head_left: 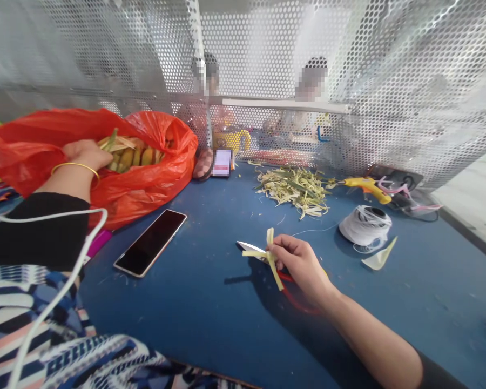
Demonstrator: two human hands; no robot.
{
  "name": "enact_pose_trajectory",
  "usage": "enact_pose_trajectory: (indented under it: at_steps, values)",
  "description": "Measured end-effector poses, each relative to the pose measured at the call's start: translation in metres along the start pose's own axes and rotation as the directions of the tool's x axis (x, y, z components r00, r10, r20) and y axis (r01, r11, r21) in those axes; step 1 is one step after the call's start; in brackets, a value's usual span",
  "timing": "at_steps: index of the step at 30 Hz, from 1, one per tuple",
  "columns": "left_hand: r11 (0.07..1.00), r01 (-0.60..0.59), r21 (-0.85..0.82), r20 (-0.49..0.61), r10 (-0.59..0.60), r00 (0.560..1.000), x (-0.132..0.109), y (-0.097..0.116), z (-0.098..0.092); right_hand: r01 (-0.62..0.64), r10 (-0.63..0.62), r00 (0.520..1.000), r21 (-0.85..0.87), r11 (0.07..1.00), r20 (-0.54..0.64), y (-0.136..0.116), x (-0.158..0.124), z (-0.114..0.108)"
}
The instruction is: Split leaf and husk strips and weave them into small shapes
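Observation:
My left hand [87, 154] reaches into an orange plastic bag [146, 183] at the left, fingers closed among yellow-green leaf pieces [133, 154]; what it grips is partly hidden. My right hand [302, 262] rests on the blue table [210, 302], pinching a small knot of pale yellow leaf strips [269, 254]. A pair of scissors with red handles lies under that hand, its blade tip [243, 246] pointing left.
A black phone [150, 242] lies near the bag. A heap of leaf trimmings [295, 189], a white thread spool [365, 226], a yellow glue gun [368, 188] and a cut leaf piece [378, 259] sit at the right. A perforated metal screen [348, 81] stands behind, with people beyond it.

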State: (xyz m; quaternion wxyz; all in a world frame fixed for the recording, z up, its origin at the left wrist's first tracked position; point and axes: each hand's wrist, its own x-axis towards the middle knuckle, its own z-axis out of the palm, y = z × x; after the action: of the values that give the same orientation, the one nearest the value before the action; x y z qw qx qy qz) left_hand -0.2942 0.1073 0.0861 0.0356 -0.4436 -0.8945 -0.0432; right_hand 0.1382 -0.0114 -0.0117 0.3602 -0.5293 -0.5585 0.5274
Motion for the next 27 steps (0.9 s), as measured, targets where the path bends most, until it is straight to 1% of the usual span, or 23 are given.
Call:
enact_pose_trajectory:
  at_steps: [1, 4, 5, 6, 7, 8, 10, 12, 13, 14, 16, 17, 18, 21, 23, 25, 27]
  values:
    - [0.996, 0.074, 0.053, 0.011, -0.075, 0.997, -0.003, 0.001, -0.004, 0.002, -0.002, 1.0, -0.005, 1.0, 0.001, 0.0, 0.0, 0.0]
    - [0.991, 0.089, 0.097, 0.032, -0.093, 0.995, -0.017, 0.006, -0.017, 0.014, -0.014, 1.0, -0.019, 1.0, 0.003, 0.001, 0.0, 0.0]
    - [0.991, 0.08, 0.11, 0.033, -0.084, 0.996, -0.023, 0.007, -0.021, 0.017, -0.017, 1.0, -0.023, 1.0, 0.006, 0.001, 0.0, 0.0]
    - [0.992, 0.048, 0.121, 0.03, -0.052, 0.998, -0.03, 0.008, -0.025, 0.021, -0.02, 1.0, -0.025, 0.999, 0.008, 0.001, 0.0, 0.0]
    - [0.992, -0.015, 0.126, 0.041, 0.01, 0.999, -0.037, 0.009, -0.028, 0.024, -0.024, 1.0, -0.025, 0.999, 0.009, 0.002, 0.0, 0.0]
    - [0.987, -0.081, 0.142, 0.016, 0.08, 0.997, -0.044, 0.008, -0.03, 0.027, -0.027, 1.0, -0.025, 0.999, 0.009, 0.002, 0.0, 0.0]
    - [0.988, -0.073, 0.138, -0.075, 0.084, 0.994, -0.057, 0.006, -0.031, 0.031, -0.031, 0.999, -0.022, 0.999, 0.007, 0.004, 0.0, 0.0]
    - [0.984, -0.159, 0.086, -0.182, 0.172, 0.968, -0.069, 0.004, -0.029, 0.026, -0.026, 1.0, -0.019, 0.999, 0.006, 0.005, 0.0, 0.001]
    - [0.971, -0.231, 0.054, -0.249, 0.237, 0.939, -0.074, 0.003, -0.027, 0.025, -0.025, 1.0, -0.019, 0.999, 0.005, 0.005, 0.0, 0.0]
    - [0.941, -0.337, 0.031, -0.298, 0.331, 0.896, -0.079, 0.004, -0.025, 0.026, -0.026, 1.0, -0.018, 0.999, 0.004, 0.005, 0.0, 0.0]
    - [0.866, -0.499, 0.021, -0.403, 0.464, 0.789, -0.088, 0.007, -0.021, 0.031, -0.031, 1.0, -0.014, 0.999, 0.006, 0.006, 0.0, 0.0]
    - [0.823, -0.567, 0.047, -0.425, 0.53, 0.734, -0.092, 0.011, -0.018, 0.034, -0.034, 0.999, -0.01, 0.999, 0.008, 0.006, 0.001, 0.0]
    - [0.795, -0.601, 0.081, -0.453, 0.566, 0.689, -0.095, 0.016, -0.017, 0.038, -0.038, 0.999, -0.006, 0.999, 0.009, 0.006, 0.001, 0.0]
    - [0.722, -0.659, 0.212, -0.446, 0.671, 0.592, -0.108, 0.039, -0.014, 0.045, -0.045, 0.999, -0.003, 0.999, 0.009, 0.006, 0.002, -0.001]
    - [0.616, -0.747, 0.25, -0.387, 0.771, 0.505, -0.119, 0.059, -0.012, 0.045, -0.045, 0.999, -0.009, 0.999, 0.004, 0.007, 0.003, -0.001]
    - [0.483, -0.841, 0.242, -0.34, 0.854, 0.393, -0.13, 0.081, -0.009, 0.047, -0.047, 0.999, -0.017, 0.999, 0.004, 0.008, 0.003, -0.001]
    - [0.362, -0.908, 0.21, -0.339, 0.898, 0.28, -0.138, 0.102, -0.004, 0.057, -0.056, 0.998, -0.024, 0.998, 0.003, 0.008, 0.003, -0.001]
